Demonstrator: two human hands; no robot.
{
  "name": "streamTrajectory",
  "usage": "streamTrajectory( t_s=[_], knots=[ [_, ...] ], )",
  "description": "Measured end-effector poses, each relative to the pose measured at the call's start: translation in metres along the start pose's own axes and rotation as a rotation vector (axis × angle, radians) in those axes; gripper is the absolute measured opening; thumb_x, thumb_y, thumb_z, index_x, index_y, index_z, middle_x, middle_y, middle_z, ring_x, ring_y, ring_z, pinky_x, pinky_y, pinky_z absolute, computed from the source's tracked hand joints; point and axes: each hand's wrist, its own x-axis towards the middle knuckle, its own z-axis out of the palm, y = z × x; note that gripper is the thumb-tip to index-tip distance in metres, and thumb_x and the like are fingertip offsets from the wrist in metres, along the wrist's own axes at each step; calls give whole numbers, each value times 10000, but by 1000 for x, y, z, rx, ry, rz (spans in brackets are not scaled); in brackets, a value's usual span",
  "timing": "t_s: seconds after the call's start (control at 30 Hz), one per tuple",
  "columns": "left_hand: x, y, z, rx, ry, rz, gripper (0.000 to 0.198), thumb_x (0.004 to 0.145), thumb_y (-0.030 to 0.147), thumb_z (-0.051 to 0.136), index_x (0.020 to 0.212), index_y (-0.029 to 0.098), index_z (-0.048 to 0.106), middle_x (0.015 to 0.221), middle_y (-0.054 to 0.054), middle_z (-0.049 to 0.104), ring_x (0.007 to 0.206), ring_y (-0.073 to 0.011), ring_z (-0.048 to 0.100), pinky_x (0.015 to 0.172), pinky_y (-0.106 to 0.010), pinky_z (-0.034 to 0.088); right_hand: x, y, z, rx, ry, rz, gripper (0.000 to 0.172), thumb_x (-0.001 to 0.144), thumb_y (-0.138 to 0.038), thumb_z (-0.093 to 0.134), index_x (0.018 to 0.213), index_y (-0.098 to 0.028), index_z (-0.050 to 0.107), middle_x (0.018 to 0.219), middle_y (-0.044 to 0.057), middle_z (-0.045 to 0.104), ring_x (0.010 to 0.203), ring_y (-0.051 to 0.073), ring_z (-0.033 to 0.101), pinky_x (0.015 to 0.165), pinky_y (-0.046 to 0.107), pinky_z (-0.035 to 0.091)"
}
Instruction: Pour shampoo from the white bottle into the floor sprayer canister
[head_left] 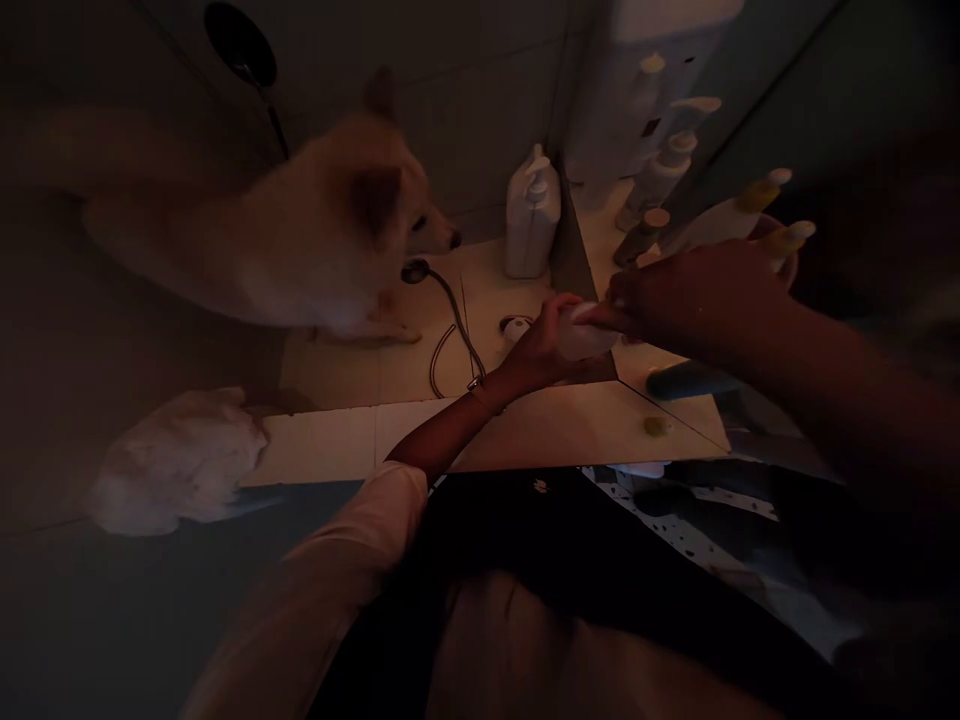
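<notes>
The left hand has its grip curled around the underside of a pale rounded object. The dim light hides what the object is. The right hand comes in from the other side, its fingers pressed together and lying across the object's top. Whether that grip is closed on it, I cannot tell. The two hands nearly meet there, just above the edge of a raised tiled step.

A bracelet circles the left wrist, and a pink sleeve runs along the forearm. Just past the hands lie a small white fitting and a metal shower hose, whose shower head sits near the nose of a pale dog. The dog stands to the left, well clear of the hands.

A white pump bottle stands in the corner, close ahead. Yellow-capped bottles crowd behind the right hand, leaving little room there. A dark bottle lies beneath that forearm. To the left, a white cloth hangs over the step's edge.
</notes>
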Motion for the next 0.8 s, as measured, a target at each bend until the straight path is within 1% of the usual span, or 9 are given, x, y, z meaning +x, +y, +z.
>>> streamTrajectory(
  t_s=[0.1,0.17,0.23,0.3,0.37,0.5,0.67,0.73,0.8],
  knots=[
    [0,-3,-2,14,5,-3,996,738,346,1109,1472,271,440,1530,-134,634,1397,-355,630,1201,-574,581,0,-4,-3,-150,-105,66,689,1184,-651,413,1019,-101,793,1064,219,799,1143,423,771,900,524,482],
    [0,-3,-5,1,-2,-17,1010,734,337,1121,1483,264,448,1532,-135,624,1393,-344,634,1201,-558,593,2,3,1,-68,-65,-13,542,1096,-635,641,1298,-146,755,1162,197,797,1069,399,780,869,468,513],
    [2,-3,-9,-24,-11,-19,1017,751,331,1120,1492,250,428,1535,-144,612,1384,-321,639,1202,-521,602,6,11,5,64,-64,-162,580,1006,-468,796,1484,-179,644,1277,170,773,977,315,774,806,374,513],
    [3,-1,-11,-42,-27,-21,1019,767,302,1112,1484,237,392,1523,-152,615,1365,-303,655,1187,-480,611,10,14,8,100,-114,-249,489,1014,-340,765,1458,-177,641,1277,155,768,911,256,755,770,324,487],
    [5,-1,-13,-31,-45,-44,1015,774,262,1103,1477,238,371,1515,-151,622,1341,-294,676,1153,-457,627,12,11,9,-5,-120,-182,347,1098,-407,665,1317,-140,698,1145,169,784,917,285,758,800,345,490],
    [9,-4,-11,-9,-49,-76,978,772,233,1094,1462,252,402,1524,-140,616,1365,-301,670,1155,-456,626,16,8,11,-108,-93,-1,551,1123,-664,578,1194,-139,729,993,160,787,976,356,768,865,415,504],
    [12,-10,-7,-56,-31,-89,1000,743,239,1106,1450,259,399,1500,-121,645,1314,-290,687,1123,-452,638,18,12,13,53,-158,-183,460,1044,-394,743,1425,-165,624,1185,155,792,896,274,747,752,313,440],
    [12,-13,-5,-42,-32,-104,983,750,257,1105,1448,274,413,1503,-112,652,1303,-292,692,1106,-465,644,18,9,13,-45,-161,-108,359,1116,-422,634,1319,-128,673,1102,190,789,959,329,765,793,339,459],
    [11,-18,-3,-41,-40,-92,980,749,234,1105,1457,262,428,1497,-119,655,1297,-290,695,1108,-468,643,17,6,17,-132,-148,-12,448,1150,-524,549,1239,-112,700,1014,212,782,1007,393,772,820,374,477]
  ],
)
